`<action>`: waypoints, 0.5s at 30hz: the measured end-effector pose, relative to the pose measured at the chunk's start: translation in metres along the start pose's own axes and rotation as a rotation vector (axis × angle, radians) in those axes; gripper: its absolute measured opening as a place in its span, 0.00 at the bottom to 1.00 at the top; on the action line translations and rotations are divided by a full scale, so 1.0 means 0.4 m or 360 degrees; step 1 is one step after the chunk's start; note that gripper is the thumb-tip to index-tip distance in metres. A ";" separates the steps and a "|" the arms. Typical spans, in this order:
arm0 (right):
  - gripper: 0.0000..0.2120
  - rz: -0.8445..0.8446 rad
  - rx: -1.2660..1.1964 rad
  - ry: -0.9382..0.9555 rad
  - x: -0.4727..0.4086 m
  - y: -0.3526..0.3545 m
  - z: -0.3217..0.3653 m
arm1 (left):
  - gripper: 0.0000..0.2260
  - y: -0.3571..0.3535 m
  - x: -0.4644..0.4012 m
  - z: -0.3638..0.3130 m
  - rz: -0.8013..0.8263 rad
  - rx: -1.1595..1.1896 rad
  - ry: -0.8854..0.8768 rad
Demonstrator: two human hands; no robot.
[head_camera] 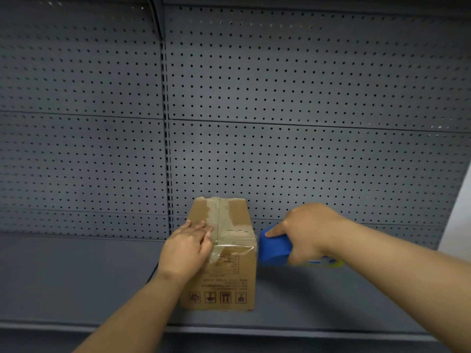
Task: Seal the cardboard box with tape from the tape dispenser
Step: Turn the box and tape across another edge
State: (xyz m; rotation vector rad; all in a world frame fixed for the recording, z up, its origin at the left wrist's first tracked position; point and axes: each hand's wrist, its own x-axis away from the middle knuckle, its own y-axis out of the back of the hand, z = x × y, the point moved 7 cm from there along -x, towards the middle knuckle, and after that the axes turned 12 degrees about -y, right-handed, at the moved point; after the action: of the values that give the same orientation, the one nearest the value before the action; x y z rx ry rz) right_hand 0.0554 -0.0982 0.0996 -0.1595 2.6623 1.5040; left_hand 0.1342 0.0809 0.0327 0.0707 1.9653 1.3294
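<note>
A small brown cardboard box (229, 281) stands on a grey shelf, flaps closed, with clear tape along the top seam and over the near top edge. My left hand (187, 247) lies flat on the left half of the box top, fingers together, pressing on the tape at the seam. My right hand (309, 231) grips the blue tape dispenser (274, 250) just right of the box, beside its upper right edge. Part of the dispenser, with a yellow and blue roll, shows under my right wrist.
The grey shelf board (76, 276) runs left and right of the box, its front lip (254, 332) close to me. A grey perforated back panel (280, 123) rises right behind the box. A pale wall (458, 220) shows at the far right.
</note>
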 end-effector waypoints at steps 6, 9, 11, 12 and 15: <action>0.29 0.0079 -0.0029 -0.0133 -0.012 -0.137 0.033 | 0.37 0.013 0.002 -0.007 0.0032 -0.0144 -0.0067; 0.31 -0.0088 -0.0241 -0.0356 -0.017 -0.125 -0.036 | 0.33 0.019 0.000 -0.012 0.0100 -0.0319 -0.0116; 0.32 -0.0177 -0.0412 -0.0478 -0.010 -0.103 -0.075 | 0.30 0.026 0.001 -0.015 0.0170 -0.0385 -0.0074; 0.32 -0.0216 -0.0473 -0.0532 -0.004 -0.090 -0.093 | 0.27 0.030 0.000 -0.017 0.0204 -0.0419 -0.0017; 0.33 -0.0356 -0.0566 -0.0613 0.014 -0.054 -0.136 | 0.23 0.048 -0.014 -0.042 0.0282 -0.0468 0.0141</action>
State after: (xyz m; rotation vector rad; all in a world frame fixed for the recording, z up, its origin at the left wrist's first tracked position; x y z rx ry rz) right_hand 0.0517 -0.1562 0.1087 -0.1625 2.0011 1.7140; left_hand 0.1213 0.0744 0.0544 0.0457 1.8480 1.7513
